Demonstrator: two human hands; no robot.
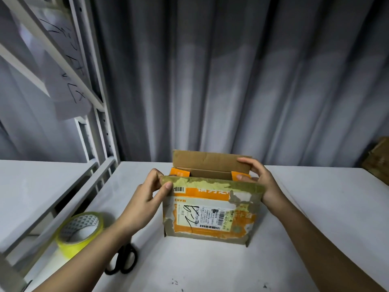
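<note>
On table (305, 207): I see box (210, 218) (flaps open).
Left grip (145, 197): pinching box's front flap corner.
Right grip (260, 182): grasping its right side.

Grey pleated curtain (231, 81) behind white table (210, 270); white metal shelving (99, 127) at left.

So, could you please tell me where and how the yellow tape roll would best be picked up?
Probably by its ring wall, from above: the tape roll lies nearly flat with its open core facing up, so fingers can drop into the core while the thumb presses the yellow outside. The left hand, now pinching the cardboard box, is nearest.
</note>
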